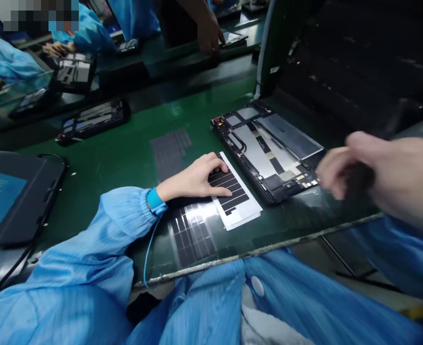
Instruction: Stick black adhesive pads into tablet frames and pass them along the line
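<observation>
My left hand (211, 179) rests on a white sheet of black adhesive strips (238, 201), its thumb and fingers apart and pressing the sheet against the bench. A blue wrist strap (156, 200) with a thin cord circles that wrist. Just right of the sheet lies an opened tablet-like device (269, 148), showing its silver interior, a dark ribbon cable and small circuit parts. Beyond its right end, my right hand (373, 177) is raised and smeared by motion. The fingers look curled, but whether they hold anything is not visible.
Clear sheets with dark pieces (193, 235) lie by the bench edge, dark strips (170, 148) behind my forearm. Another opened device (94, 120) sits back left, a dark case (10, 196) at far left. A dark panel (348, 62) stands right. Co-workers' hands (58, 49) appear behind.
</observation>
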Motion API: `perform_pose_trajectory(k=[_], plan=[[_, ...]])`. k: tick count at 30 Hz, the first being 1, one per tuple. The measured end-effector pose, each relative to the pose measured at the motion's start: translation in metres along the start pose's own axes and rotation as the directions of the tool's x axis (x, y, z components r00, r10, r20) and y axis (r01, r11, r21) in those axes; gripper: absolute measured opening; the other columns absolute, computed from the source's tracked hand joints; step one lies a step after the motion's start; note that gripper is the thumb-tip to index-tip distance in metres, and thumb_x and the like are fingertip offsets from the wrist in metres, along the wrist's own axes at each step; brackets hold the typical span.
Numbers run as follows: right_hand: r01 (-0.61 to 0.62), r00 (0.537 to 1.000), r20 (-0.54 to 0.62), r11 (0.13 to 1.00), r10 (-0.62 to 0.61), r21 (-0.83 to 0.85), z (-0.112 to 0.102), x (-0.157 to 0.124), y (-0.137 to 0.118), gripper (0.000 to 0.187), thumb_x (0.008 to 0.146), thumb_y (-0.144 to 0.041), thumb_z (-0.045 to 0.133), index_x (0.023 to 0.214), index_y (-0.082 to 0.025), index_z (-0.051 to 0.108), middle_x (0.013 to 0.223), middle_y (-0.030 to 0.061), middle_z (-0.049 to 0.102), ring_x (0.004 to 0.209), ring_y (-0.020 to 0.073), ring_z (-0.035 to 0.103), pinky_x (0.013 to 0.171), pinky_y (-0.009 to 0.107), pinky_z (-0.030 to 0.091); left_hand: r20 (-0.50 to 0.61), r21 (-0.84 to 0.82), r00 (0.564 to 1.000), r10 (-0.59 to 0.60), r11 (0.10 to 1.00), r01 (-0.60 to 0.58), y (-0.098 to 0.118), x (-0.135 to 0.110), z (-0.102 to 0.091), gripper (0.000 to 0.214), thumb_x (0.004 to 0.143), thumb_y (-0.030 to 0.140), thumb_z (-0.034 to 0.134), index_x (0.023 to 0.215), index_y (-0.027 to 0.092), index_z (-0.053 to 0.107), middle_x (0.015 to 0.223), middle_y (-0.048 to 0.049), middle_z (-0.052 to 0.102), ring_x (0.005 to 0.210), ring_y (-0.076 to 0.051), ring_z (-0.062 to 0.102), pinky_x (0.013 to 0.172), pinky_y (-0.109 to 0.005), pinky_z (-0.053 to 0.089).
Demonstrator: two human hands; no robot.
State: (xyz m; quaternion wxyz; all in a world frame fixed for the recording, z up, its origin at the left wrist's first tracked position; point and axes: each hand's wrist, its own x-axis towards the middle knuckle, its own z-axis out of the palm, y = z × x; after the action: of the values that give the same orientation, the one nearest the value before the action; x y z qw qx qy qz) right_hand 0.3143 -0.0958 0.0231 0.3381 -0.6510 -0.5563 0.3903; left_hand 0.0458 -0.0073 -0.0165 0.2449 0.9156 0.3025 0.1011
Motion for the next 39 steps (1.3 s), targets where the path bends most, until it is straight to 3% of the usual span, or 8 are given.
perform_pose_trajectory(k=[2, 5, 7, 18, 22, 26, 30, 39], plan=[[0.182, 0.972, 0.156, 0.982, -0.173, -0.047, 0.025, 0.006, -0.014, 0.055, 0.085, -0.057, 0.037, 0.053, -0.016, 0.055, 0.054, 0.005, 0.056, 0.041, 0.0099, 0.05, 0.044, 0.026, 0.042, 0.014, 0.065, 1.0, -0.012, 0.998, 0.011, 0.002, 0.002, 0.0, 0.057, 0.063, 0.057, 0.069, 0.095, 0.013, 0.05, 0.092, -0.0062, 0.048, 0.085, -0.02, 0.046, 0.08, -0.036, 0.042], [0.526, 0.779, 0.422, 0.85, -0.464, -0.037, 0.053, 0.011, -0.019, 0.028, 0.083, -0.04, 0.053, 0.071, -0.017, 0.061, 0.069, 0.003, 0.063, 0.062, 0.0132, 0.059, 0.061, 0.026, 0.047, 0.021, 0.106, 1.0, -0.014, 0.994, 0.012, 0.004, 0.003, 0.002, 0.062, 0.059, 0.061, 0.068, 0.093, 0.013, 0.048, 0.092, -0.0069, 0.048, 0.086, -0.021, 0.045, 0.079, -0.037, 0.04], [0.61, 0.704, 0.475, 0.792, -0.528, -0.022, 0.062, 0.013, -0.015, 0.017, 0.081, -0.034, 0.057, 0.082, -0.017, 0.061, 0.079, 0.0032, 0.065, 0.072, 0.014, 0.061, 0.068, 0.025, 0.047, 0.024, 0.103, 1.0, -0.011, 0.995, 0.008, 0.005, 0.004, 0.003, 0.063, 0.059, 0.062, 0.068, 0.093, 0.013, 0.048, 0.092, -0.0068, 0.048, 0.085, -0.021, 0.045, 0.079, -0.036, 0.039], [0.603, 0.748, 0.377, 0.796, -0.546, -0.044, 0.062, 0.016, -0.019, 0.015, 0.079, -0.03, 0.061, 0.071, -0.017, 0.059, 0.065, 0.0006, 0.06, 0.056, 0.0111, 0.058, 0.051, 0.022, 0.046, -0.005, 0.088, 1.0, 0.012, 0.996, -0.011, 0.0, 0.002, 0.005, 0.062, 0.059, 0.062, 0.068, 0.092, 0.014, 0.047, 0.091, -0.0058, 0.047, 0.084, -0.02, 0.044, 0.077, -0.035, 0.038], [0.541, 0.836, 0.097, 0.841, -0.54, 0.022, 0.052, 0.051, -0.023, 0.021, 0.074, -0.034, 0.066, 0.069, -0.018, 0.053, 0.063, -0.0003, 0.058, 0.056, 0.0143, 0.062, 0.049, 0.025, 0.049, -0.03, 0.049, 0.999, 0.039, 0.998, -0.037, 0.003, 0.003, 0.004, 0.052, 0.064, 0.056, 0.067, 0.09, 0.015, 0.049, 0.088, -0.0043, 0.048, 0.081, -0.019, 0.045, 0.075, -0.034, 0.04], [0.53, 0.847, -0.117, 0.838, -0.518, 0.128, 0.061, 0.093, -0.016, 0.027, 0.075, -0.032, 0.065, 0.066, -0.019, 0.043, 0.052, -0.0035, 0.052, 0.046, 0.0138, 0.06, 0.041, 0.023, 0.048, -0.373, -0.058, 0.928, 0.006, 0.998, -0.03, 0.006, 0.01, 0.013, 0.014, 0.08, 0.025, 0.054, 0.088, 0.016, 0.047, 0.089, -0.0041, 0.048, 0.08, -0.015, 0.046, 0.072, -0.029, 0.043], [0.544, 0.839, -0.099, 0.829, -0.536, 0.13, 0.072, 0.1, -0.009, 0.024, 0.078, -0.026, 0.06, 0.064, -0.02, 0.041, 0.052, -0.0037, 0.052, 0.044, 0.0136, 0.06, 0.038, 0.022, 0.047, -0.576, -0.096, 0.816, 0.048, 0.987, -0.126, 0.003, 0.016, 0.025, 0.024, 0.074, 0.011, 0.05, 0.095, 0.018, 0.04, 0.101, -0.0072, 0.049, 0.091, -0.017, 0.048, 0.075, -0.029, 0.044], [0.576, 0.817, -0.072, 0.816, -0.572, 0.049, 0.071, 0.093, -0.01, 0.022, 0.079, -0.023, 0.057, 0.063, -0.02, 0.041, 0.053, -0.0029, 0.053, 0.046, 0.0138, 0.061, 0.039, 0.022, 0.049, -0.435, -0.142, 0.899, 0.04, 0.984, -0.112, 0.004, 0.013, 0.025, 0.03, 0.073, 0.008, 0.047, 0.1, 0.018, 0.038, 0.119, -0.0111, 0.049, 0.108, -0.02, 0.047, 0.088, -0.036, 0.044]])
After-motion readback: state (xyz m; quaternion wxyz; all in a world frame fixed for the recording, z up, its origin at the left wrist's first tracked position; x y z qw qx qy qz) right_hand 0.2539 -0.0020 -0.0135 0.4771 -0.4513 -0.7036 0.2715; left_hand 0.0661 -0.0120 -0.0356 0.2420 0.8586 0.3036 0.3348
